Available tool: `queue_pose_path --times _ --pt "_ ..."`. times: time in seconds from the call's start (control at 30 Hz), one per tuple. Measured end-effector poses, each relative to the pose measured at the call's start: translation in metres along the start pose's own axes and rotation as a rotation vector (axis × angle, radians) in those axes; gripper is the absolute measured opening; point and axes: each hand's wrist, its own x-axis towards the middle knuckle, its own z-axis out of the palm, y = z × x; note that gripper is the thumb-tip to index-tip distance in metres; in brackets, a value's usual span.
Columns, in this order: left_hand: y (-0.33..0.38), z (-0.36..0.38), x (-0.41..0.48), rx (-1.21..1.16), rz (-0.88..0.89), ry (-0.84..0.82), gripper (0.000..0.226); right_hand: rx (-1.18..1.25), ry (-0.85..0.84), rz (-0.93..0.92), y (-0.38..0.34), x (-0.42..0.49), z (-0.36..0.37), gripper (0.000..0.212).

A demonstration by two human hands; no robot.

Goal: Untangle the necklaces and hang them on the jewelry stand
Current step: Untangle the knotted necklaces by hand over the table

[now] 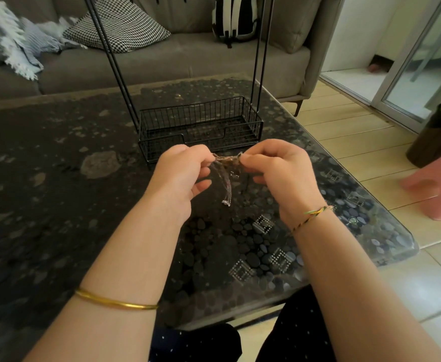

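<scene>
The left hand (pixel 181 176) and right hand (pixel 279 173) each pinch one end of the tangled necklaces (pixel 225 173) above the table (pixel 57 178). Loose chain ends hang between the hands. The jewelry stand (pixel 201 126) sits just behind.

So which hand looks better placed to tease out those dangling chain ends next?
Probably the left hand: the necklaces dangle right beside its free lower fingers, while the right hand pinches the tangle's other end and could anchor it.

Left hand (pixel 181 173) and right hand (pixel 279 171) pinch tangled necklaces (pixel 225 176) above the worktop (pixel 57 178), near the jewelry stand (pixel 201 126); strands hang down.
</scene>
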Motion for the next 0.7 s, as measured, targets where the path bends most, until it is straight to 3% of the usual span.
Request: queue_pose_path --times 0.07,0.17,0.3,0.4,0.53,0.7 --pt "0.001 -0.001 0.0001 -0.063 -0.006 0.044 0.01 -0.001 -0.076 0.001 -0.0004 -0.0016 0.001 0.018" --pt "0.0014 0.0006 -0.0029 -0.061 0.006 -0.001 0.012 -0.065 0.031 -0.073 0.0015 -0.0002 0.004 0.017" --pt "0.0013 0.0008 -0.0023 0.163 0.088 0.008 0.01 0.006 0.005 -0.056 0.0014 0.0014 0.003 0.018" --pt "-0.0001 0.0029 -0.0032 0.288 0.09 -0.045 0.011 -0.069 0.073 -0.117 0.0033 0.003 0.0028 0.02" --pt "-0.0014 0.0051 -0.0051 0.34 0.056 -0.124 0.016 0.107 -0.067 0.039 0.0037 0.0025 0.0027 0.015" --pt "-0.0015 0.0016 -0.006 0.367 -0.016 -0.242 0.022 0.095 -0.125 0.034 0.004 0.0023 0.0008 0.013"
